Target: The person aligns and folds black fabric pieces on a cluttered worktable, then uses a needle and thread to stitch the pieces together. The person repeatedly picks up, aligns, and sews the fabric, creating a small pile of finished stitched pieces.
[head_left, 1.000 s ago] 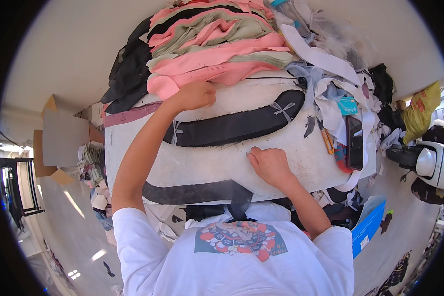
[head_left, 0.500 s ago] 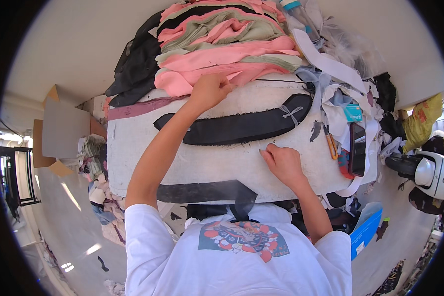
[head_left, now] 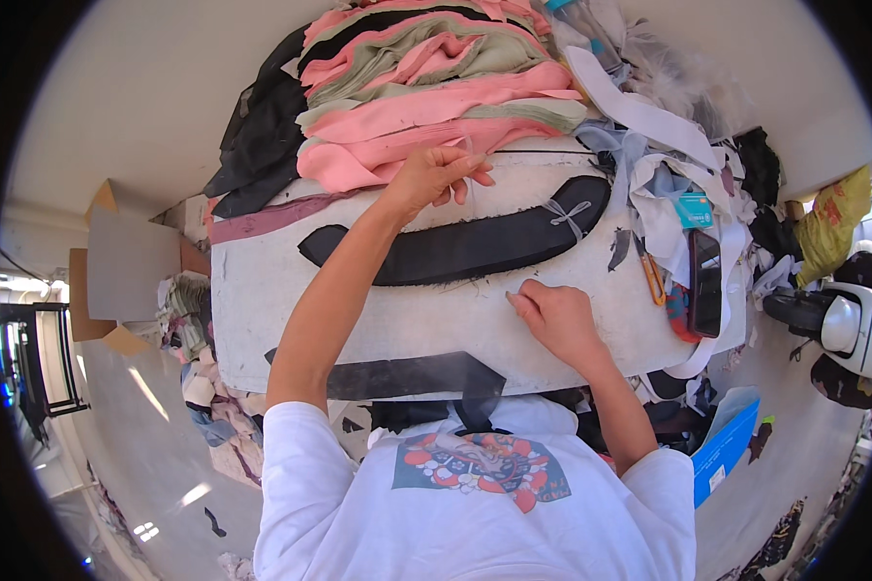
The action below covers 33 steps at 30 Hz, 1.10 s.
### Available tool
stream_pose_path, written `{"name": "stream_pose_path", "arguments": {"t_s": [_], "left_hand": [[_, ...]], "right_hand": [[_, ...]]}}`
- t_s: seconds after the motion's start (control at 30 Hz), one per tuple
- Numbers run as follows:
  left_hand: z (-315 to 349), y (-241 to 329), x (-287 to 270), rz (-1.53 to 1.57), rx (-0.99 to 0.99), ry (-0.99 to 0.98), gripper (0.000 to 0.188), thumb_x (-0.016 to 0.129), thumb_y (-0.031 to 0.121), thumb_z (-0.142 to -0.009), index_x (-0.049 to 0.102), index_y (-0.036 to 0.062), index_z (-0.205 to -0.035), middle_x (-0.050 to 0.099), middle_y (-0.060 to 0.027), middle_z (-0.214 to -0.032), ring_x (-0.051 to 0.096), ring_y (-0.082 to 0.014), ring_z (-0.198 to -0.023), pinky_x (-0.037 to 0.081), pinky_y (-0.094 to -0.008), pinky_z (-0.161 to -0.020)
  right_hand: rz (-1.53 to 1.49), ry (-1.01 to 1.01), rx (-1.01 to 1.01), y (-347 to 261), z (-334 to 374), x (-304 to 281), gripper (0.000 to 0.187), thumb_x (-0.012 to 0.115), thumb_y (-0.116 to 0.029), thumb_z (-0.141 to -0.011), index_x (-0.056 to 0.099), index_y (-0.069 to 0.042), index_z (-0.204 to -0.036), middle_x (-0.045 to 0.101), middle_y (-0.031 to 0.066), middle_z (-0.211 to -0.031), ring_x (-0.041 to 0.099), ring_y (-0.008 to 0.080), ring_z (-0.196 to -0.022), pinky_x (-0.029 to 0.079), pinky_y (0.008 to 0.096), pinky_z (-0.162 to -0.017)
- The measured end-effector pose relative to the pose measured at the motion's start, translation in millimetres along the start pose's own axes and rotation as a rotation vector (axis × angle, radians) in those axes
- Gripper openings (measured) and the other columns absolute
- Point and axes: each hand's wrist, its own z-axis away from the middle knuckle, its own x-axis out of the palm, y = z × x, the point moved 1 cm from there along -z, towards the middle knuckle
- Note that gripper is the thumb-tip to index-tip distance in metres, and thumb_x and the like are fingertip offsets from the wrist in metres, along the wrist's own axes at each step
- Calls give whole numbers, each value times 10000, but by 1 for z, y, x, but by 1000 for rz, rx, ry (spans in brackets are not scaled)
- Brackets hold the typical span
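Observation:
My left hand (head_left: 438, 181) is raised over the far half of the white work table (head_left: 291, 300), thumb and forefinger pinched on what looks like a thin, pale, see-through strip (head_left: 471, 145); its other fingers are bent. Below it lies a long, curved stack of black fabric pieces (head_left: 484, 244), its right end tied with a grey strip in a bow (head_left: 569, 219). My left forearm covers part of that stack. Nearer to me, my right hand (head_left: 557, 315) rests closed on the table, and whatever its curled fingers may hold is hidden.
Pink, green and black fabric layers (head_left: 436, 107) are heaped at the back. On the right lie orange-handled scissors (head_left: 654, 276), a phone (head_left: 705, 281), white scraps and a small teal box (head_left: 693, 210). A black strip (head_left: 397, 378) lies along the near edge. A cardboard box (head_left: 131, 261) stands left.
My left hand has moved slightly right from the edge of the pink fabric, and a thin pale strip now shows at its fingertips. My right hand stays about where it was.

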Motion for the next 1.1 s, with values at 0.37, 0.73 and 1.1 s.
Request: {"name": "stream_pose_path", "arguments": {"t_s": [0.37, 0.73, 1.1], "left_hand": [[36, -6, 29, -561, 128, -384, 143, 625, 107, -906, 700, -8, -946, 630, -27, -693, 553, -82, -634, 460, -231, -560], [39, -16, 17, -244, -97, -388, 236, 607, 246, -968, 706, 34, -988, 652, -9, -735, 552, -42, -603, 381, -187, -475], [34, -8, 12, -120, -79, -453, 132, 695, 111, -858, 691, -12, -903, 698, -72, -782, 664, -137, -674, 506, -233, -557]], "right_hand": [[-14, 83, -158, -31, -65, -49, 269, 587, -316, -913, 630, -80, -794, 605, 139, -621, 610, 346, -587, 462, 442, -539], [91, -77, -165, -12, -84, -44, 326, 546, -382, -926, 624, -80, -831, 623, 130, -649, 622, 348, -639, 472, 444, -589], [-182, 9, -269, -21, -48, -25, 177, 602, -229, -907, 648, -76, -831, 626, 106, -712, 600, 297, -636, 461, 377, -566]]}}
